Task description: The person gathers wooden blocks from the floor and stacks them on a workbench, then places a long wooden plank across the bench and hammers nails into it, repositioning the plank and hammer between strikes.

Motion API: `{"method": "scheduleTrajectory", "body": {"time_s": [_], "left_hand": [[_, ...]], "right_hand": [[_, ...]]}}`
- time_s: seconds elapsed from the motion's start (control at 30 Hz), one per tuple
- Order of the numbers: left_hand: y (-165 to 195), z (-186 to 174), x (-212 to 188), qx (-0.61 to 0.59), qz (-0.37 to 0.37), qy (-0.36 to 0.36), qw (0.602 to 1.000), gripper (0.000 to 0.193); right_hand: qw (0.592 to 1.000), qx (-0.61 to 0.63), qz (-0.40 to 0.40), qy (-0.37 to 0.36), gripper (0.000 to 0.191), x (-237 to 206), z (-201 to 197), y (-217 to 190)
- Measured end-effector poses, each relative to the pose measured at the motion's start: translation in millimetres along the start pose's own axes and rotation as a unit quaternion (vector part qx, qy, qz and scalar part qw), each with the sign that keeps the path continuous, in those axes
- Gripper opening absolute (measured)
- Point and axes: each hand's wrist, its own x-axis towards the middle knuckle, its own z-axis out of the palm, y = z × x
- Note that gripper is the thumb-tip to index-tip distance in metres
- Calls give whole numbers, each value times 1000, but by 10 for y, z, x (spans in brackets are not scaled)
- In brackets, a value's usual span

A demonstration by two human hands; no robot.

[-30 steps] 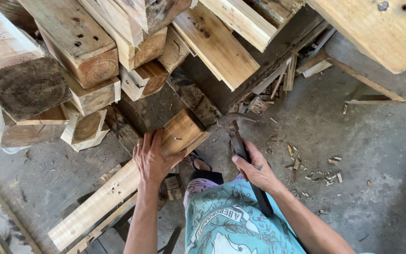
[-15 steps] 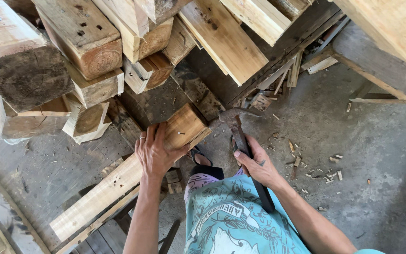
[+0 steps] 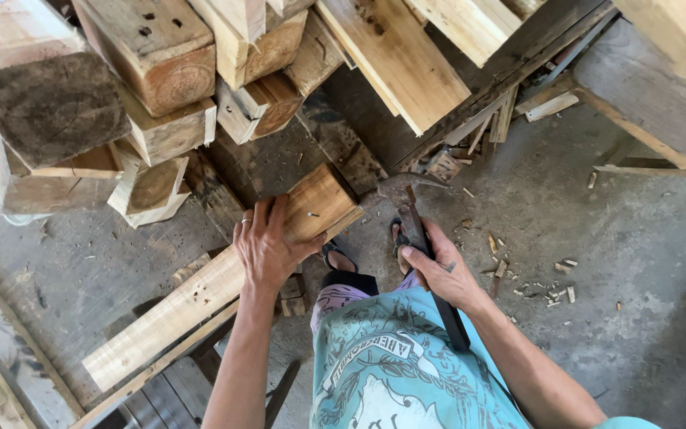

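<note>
Two hands are at work over a pale wooden plank [image 3: 200,306]; the left hand [image 3: 267,250] lies flat and spread on the plank's upper face near its far end, fingers splayed, pressing rather than wrapping, so its grip is open and holds nothing closed; the right hand [image 3: 442,274] is wrapped shut around the dark handle of a claw hammer [image 3: 418,238], whose rusty head sits just beyond the plank's end, above the concrete floor [image 3: 597,238]. The plank slopes down from a heap of stacked timber blocks [image 3: 160,95] toward the lower left, over darker boards; a small nail or hole shows on its end face, too small to tell which. Wood chips and splinters [image 3: 549,286] litter the floor to the right, and sandalled feet [image 3: 395,234] stand close under the hammer head. To do this well, I judge the flat hand should stay clear of the end being worked, bearing down firmly so the plank cannot jump; the hammer wants a hold lower on the handle for leverage, and toes kept back.
</note>
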Motion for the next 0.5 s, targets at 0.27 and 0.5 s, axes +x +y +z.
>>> {"method": "scheduleTrajectory", "body": {"time_s": [0.27,0.5], "left_hand": [[-36,35,-14,-84,-12,22,996,86],[-112,21,-95,-79,-61,54,994,85]], "right_hand": [[997,-53,11,59,52,78,-24,176],[996,-68,-54,21,31,250,-141,266]]}}
